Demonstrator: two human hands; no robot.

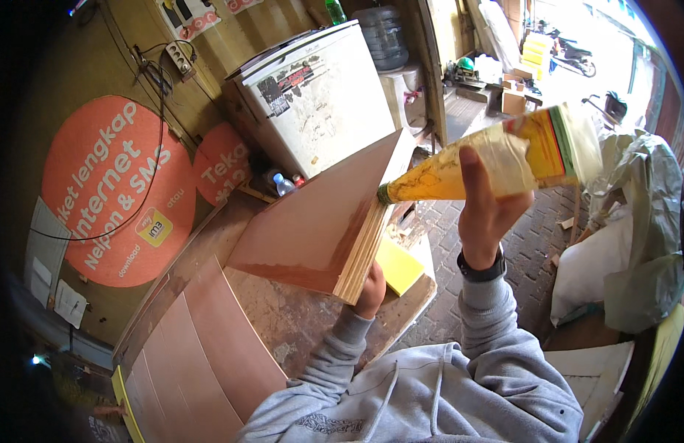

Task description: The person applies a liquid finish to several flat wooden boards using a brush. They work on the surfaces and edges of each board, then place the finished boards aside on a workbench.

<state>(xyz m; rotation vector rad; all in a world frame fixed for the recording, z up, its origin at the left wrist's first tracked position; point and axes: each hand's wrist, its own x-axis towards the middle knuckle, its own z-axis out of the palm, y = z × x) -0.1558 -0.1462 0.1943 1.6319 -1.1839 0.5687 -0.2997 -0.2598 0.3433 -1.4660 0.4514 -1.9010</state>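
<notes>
A tilted stack of thin, reddish-brown wooden panels [305,221] stands raised above the workbench [275,314], its layered edge turned toward my right side. My left hand [371,292] grips it at the lower near corner, with the fingers partly hidden behind the panels. In my right hand [488,214] is a glue bottle [431,174], cloudy and yellowish with a coloured label, tipped almost on its side. Its dark nozzle touches or nearly touches the panels' layered edge. Beneath that edge, a yellow block [399,267] lies at the bench corner.
Several flat brown panels [216,325] cover the bench's left part. A worn white refrigerator [320,103] stands behind, beside a large water bottle [381,37]. White sacks [594,266] and plastic sheeting [645,221] are at the right. Another person's hand [109,409] shows at lower left.
</notes>
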